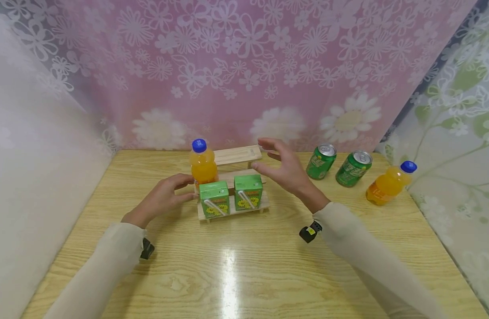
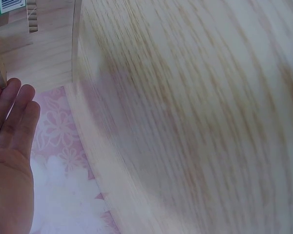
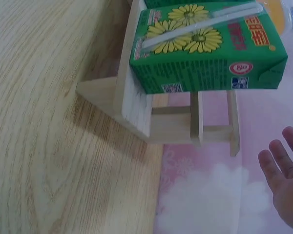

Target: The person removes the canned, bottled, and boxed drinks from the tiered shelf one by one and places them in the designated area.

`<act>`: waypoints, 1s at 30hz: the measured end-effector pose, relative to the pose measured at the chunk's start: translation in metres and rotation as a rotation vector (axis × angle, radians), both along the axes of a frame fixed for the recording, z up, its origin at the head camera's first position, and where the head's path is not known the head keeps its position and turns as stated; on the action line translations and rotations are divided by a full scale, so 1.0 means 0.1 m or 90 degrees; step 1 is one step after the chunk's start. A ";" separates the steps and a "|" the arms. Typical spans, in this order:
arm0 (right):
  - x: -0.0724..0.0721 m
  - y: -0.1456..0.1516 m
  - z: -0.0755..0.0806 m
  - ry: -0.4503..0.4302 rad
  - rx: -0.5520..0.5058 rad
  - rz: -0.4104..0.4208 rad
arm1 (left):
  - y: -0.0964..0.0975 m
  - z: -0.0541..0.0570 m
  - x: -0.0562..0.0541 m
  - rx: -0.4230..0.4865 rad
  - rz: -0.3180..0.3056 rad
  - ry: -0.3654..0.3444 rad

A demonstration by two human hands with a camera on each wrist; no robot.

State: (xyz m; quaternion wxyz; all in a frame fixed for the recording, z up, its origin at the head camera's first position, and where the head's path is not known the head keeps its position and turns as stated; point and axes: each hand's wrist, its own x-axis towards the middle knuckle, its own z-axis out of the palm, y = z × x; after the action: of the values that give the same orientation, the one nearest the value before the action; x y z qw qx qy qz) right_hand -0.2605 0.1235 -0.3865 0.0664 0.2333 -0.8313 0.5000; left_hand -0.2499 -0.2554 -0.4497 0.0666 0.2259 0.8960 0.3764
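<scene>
A small three-step wooden stand (image 1: 238,155) stands near the back of the table. On its lowest step are two green juice boxes with straws, a left box (image 1: 215,200) and a right box (image 1: 248,193). Behind the left one rises a blue-capped bottle of orange drink (image 1: 203,166), its base hidden. My left hand (image 1: 162,195) is at the stand's left side; in the left wrist view its thumb and fingers (image 2: 12,90) pinch the end of a wooden step. My right hand (image 1: 286,170) hovers by the stand's right end, fingers spread, holding nothing.
To the right on the table stand two green cans, a nearer-in can (image 1: 321,162) and another can (image 1: 354,169). Beyond them a second orange drink bottle (image 1: 390,182) stands near the right table edge. A pink flowered curtain (image 1: 228,88) hangs behind the table.
</scene>
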 end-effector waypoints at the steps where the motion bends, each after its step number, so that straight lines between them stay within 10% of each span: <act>1: 0.00 -0.03 0.01 -0.002 0.000 0.005 | 0.00 0.00 0.00 -0.001 0.000 0.000; 30: 0.03 -0.61 0.13 -0.032 0.081 0.101 | -0.01 -0.02 -0.01 0.006 0.004 -0.010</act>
State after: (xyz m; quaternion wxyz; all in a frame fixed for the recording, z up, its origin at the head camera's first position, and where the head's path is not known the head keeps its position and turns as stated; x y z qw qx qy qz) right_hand -0.2579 0.0628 -0.3736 -0.0094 0.2894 -0.8419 0.4554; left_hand -0.2511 -0.2559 -0.4521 0.0709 0.2204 0.8944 0.3826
